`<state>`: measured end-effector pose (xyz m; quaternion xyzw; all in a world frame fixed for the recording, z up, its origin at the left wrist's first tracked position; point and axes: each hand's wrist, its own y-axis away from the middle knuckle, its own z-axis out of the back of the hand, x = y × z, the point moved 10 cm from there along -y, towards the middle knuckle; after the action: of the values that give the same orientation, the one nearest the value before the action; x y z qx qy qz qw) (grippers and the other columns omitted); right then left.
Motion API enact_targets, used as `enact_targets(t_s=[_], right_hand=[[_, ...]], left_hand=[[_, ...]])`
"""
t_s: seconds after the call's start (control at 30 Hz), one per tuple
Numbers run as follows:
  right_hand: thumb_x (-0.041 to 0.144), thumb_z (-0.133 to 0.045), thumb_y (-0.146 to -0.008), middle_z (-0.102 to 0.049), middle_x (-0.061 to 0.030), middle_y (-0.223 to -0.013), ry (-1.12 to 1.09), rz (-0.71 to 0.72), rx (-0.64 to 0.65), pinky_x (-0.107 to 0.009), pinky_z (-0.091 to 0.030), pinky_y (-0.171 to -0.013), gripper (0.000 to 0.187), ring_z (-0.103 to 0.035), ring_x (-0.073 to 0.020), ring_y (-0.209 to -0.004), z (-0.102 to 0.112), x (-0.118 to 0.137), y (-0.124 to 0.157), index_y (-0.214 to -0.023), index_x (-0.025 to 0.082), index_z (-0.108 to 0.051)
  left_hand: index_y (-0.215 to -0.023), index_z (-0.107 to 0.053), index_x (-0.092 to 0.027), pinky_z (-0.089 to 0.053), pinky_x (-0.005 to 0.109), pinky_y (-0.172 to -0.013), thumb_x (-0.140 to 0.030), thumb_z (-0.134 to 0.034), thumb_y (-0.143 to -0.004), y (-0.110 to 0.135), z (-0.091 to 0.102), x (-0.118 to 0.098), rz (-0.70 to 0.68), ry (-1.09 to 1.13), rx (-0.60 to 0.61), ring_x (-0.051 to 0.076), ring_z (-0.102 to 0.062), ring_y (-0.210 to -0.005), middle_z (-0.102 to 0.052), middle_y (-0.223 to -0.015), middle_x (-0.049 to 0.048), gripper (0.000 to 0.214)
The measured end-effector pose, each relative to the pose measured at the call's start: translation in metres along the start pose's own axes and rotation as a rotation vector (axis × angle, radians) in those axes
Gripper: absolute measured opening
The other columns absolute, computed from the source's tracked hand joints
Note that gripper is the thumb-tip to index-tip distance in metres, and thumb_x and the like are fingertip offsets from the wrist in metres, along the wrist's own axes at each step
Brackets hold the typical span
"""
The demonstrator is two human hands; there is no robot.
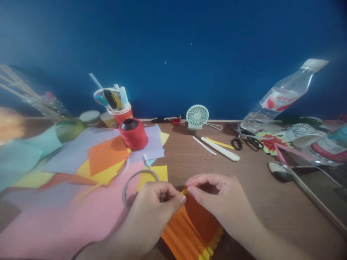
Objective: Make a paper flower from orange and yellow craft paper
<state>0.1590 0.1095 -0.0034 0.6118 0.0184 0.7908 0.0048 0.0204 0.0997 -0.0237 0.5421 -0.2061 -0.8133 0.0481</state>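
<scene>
Between my hands is a pleated sheet of orange paper [187, 234] with a yellow edge, its folds fanning down toward me. My left hand [155, 207] pinches the upper yellow-edged end between thumb and curled fingers. Close beside it, my right hand [217, 195] pinches the same end with thumb and forefinger. Both sets of fingertips almost meet, and they hide part of the gathered end. A grey ring [127, 187], perhaps a roll of tape, stands just behind my left hand next to a yellow paper square [162, 173].
Loose coloured papers [62, 155] and a red thread spool [133, 134] cover the left. Behind stand a pen cup [119, 110] and a small fan [197, 117]. A white-handled cutter [221, 148], scissors [245, 141], a tilted plastic bottle [282, 97] and a phone [320, 191] lie rightward.
</scene>
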Motion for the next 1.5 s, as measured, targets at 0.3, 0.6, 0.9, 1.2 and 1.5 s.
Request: enact_targets(t_s=[0.3, 0.6, 0.9, 1.2, 1.5], right_hand=[[0.019, -0.061, -0.067, -0.07, -0.0021, -0.074, -0.042, 0.031, 0.011, -0.027, -0.054, -0.06, 0.009, -0.066, -0.0173, -0.069, -0.002, -0.001, 0.003, -0.069, 0.022, -0.068], [0.016, -0.062, -0.064, -0.07, 0.0, -0.072, -0.067, 0.047, -0.036, -0.024, -0.054, -0.059, 0.011, -0.066, -0.0157, -0.067, -0.001, 0.003, 0.005, -0.068, 0.024, -0.068], [0.014, -0.061, -0.065, -0.07, 0.0004, -0.074, -0.061, 0.063, -0.032, -0.024, -0.054, -0.059, 0.013, -0.065, -0.0157, -0.07, -0.003, 0.003, 0.008, -0.069, 0.025, -0.068], [0.014, -0.06, -0.066, -0.07, -0.0013, -0.076, -0.067, 0.006, -0.044, -0.026, -0.054, -0.06, 0.012, -0.065, -0.0175, -0.074, -0.002, 0.001, 0.011, -0.07, 0.023, -0.067], [0.015, -0.059, -0.066, -0.069, -0.0005, -0.072, -0.094, 0.022, -0.037, -0.023, -0.052, -0.055, 0.011, -0.065, -0.0158, -0.068, -0.004, -0.002, 0.009, -0.069, 0.023, -0.065]], left_hand=[[-0.069, -0.067, -0.021, -0.042, 0.025, -0.058, -0.029, -0.062, -0.068, -0.004, -0.001, -0.004, -0.07, 0.12, -0.024, 0.016, -0.056, -0.064, -0.066, -0.068, 0.0022, 0.011], [-0.06, -0.063, -0.019, -0.036, 0.022, -0.049, -0.027, -0.059, -0.069, 0.0, 0.005, 0.0, -0.068, 0.077, -0.077, 0.012, -0.048, -0.054, -0.058, -0.057, -0.0007, 0.013], [-0.056, -0.057, -0.017, -0.033, 0.021, -0.049, -0.026, -0.059, -0.067, 0.003, 0.003, 0.0, -0.014, 0.089, -0.074, 0.009, -0.044, -0.052, -0.053, -0.054, -0.0023, 0.015], [-0.061, -0.062, -0.017, -0.036, 0.02, -0.049, -0.024, -0.061, -0.065, 0.001, -0.001, -0.001, -0.006, 0.137, -0.048, 0.01, -0.049, -0.052, -0.058, -0.055, -0.0009, 0.009], [-0.068, -0.067, -0.019, -0.039, 0.021, -0.052, -0.026, -0.063, -0.065, -0.001, -0.005, 0.004, 0.02, 0.194, -0.003, 0.011, -0.052, -0.056, -0.063, -0.06, 0.0002, 0.008]])
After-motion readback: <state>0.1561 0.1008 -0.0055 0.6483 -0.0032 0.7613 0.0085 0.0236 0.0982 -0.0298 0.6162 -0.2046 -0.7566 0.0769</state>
